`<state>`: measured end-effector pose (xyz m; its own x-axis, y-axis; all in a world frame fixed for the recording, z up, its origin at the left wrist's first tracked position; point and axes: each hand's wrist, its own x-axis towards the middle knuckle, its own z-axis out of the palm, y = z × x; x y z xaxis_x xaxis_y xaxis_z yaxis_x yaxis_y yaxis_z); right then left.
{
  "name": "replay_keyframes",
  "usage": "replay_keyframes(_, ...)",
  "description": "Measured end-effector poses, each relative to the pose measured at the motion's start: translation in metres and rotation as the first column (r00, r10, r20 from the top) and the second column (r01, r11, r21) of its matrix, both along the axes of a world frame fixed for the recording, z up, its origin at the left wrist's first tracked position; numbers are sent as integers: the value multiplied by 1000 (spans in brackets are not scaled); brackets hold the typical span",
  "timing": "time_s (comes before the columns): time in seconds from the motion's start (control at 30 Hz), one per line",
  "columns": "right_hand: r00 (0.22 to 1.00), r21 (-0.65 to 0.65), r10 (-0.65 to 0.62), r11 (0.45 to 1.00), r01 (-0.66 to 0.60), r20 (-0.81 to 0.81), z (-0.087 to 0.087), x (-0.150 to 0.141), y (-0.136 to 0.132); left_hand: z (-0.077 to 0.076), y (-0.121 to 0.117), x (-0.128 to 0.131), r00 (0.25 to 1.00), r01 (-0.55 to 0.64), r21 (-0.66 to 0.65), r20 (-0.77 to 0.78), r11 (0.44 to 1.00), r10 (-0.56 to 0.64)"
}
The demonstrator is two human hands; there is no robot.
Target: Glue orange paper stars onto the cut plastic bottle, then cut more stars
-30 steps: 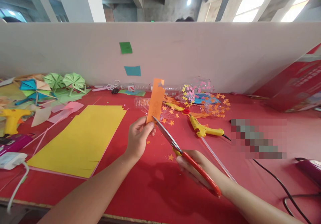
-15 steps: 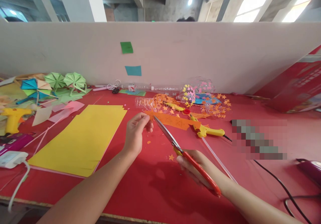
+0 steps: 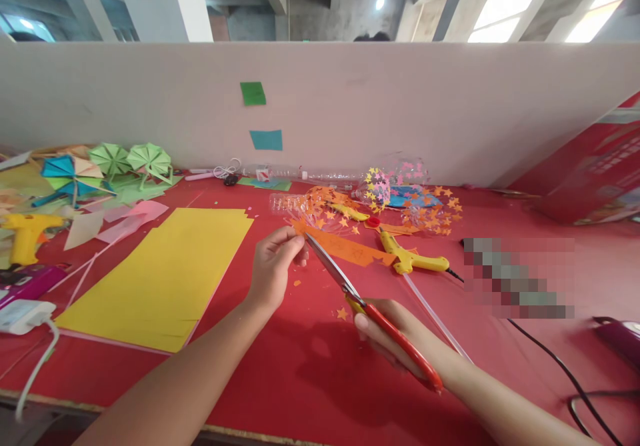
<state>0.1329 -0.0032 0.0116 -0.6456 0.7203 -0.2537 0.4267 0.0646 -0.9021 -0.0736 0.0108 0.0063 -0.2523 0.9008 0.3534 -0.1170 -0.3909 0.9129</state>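
My left hand (image 3: pixel 277 263) pinches the left end of an orange paper strip (image 3: pixel 350 247), which stretches off to the right above the red table. Red-handled scissors (image 3: pixel 345 283) are gripped in my right hand (image 3: pixel 390 329). Their blade tips meet the strip just beside my left fingertips, and the blades look nearly closed. On the table below lie a small orange paper star (image 3: pixel 342 314) and an orange scrap (image 3: pixel 297 283). Behind the strip's right end rests a yellow glue gun (image 3: pixel 417 261).
A stack of yellow paper (image 3: pixel 165 279) lies at left, near folded paper umbrellas (image 3: pixel 150 159) and another yellow glue gun (image 3: pixel 27 239). Star-covered clear plastic pieces (image 3: pixel 377 189) stand at the back by a white partition (image 3: pixel 400 106). A black cord (image 3: pixel 550 356) runs along the right.
The orange strip's right end has swung slightly down and left, uncovering more of the glue gun. My left hand has shifted a little to the right, while the scissors stay almost in place.
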Motion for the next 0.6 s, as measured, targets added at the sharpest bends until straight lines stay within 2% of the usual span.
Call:
replay_keyframes(0.23,1000,2,26,1000,-26,17,1,1,1,0,0,0,1000,5,-1,-18,1000,-5)
replay_keyframes(0.6,996,-50,-33,998,37,79,-1,1,0,1,0,0,1000,-9,-28,-27,1000,8)
